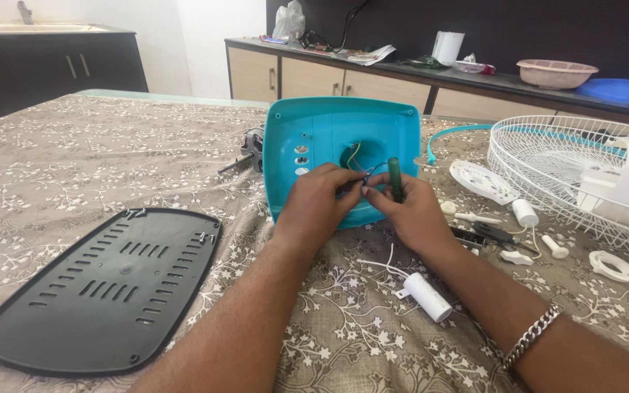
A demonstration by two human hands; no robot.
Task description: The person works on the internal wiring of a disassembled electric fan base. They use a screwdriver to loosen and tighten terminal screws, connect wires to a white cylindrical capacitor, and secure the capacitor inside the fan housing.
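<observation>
**Two hands working at the wires of a teal fan base**

I am looking down at my two bare hands over a tabletop point(74, 153) covered with a beige floral cloth. A teal plastic fan base point(340, 138) stands tilted on its edge in front of me, its hollow underside facing me. Thin coloured wires point(354, 156) come out of a round hole near its middle.

My left hand point(314, 204) pinches the wires just below that hole, so its grip is closed on them. My right hand point(413, 211) touches the left at the fingertips and is closed around a dark green screwdriver point(396, 178), which stands nearly upright against the base.

A white cylindrical capacitor point(427, 295) with white leads lies on the cloth just below my right wrist, which wears a silver chain bracelet point(531, 335). A black slotted cover plate point(107, 287) lies flat to my left, well apart from the base. To the right is a white wire fan guard point(547, 160), with small white plastic parts point(525, 212) scattered between it and my right hand.
</observation>
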